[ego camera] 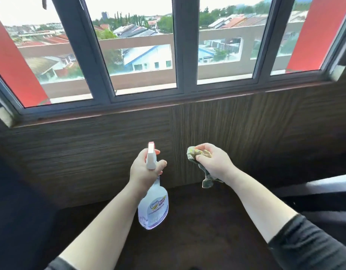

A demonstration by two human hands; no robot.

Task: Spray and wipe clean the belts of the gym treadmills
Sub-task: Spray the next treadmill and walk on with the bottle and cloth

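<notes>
Wood-grain panelling (90, 149) below the window (144, 51) is filling the view. The left hand (142, 170) is gripping a spray bottle (153, 207) by its neck, with a finger at the trigger, and the right hand (215, 162) is clutching a bunched greenish cloth (208, 178). Both are hanging in mid-air. I'd be aiming the nozzle down at a belt before squeezing. No belt is showing plainly; the dark blurred shapes (16, 201) at either edge may be treadmills.

Spray bottle (153, 207) label reads approx. "Ganso".
</notes>
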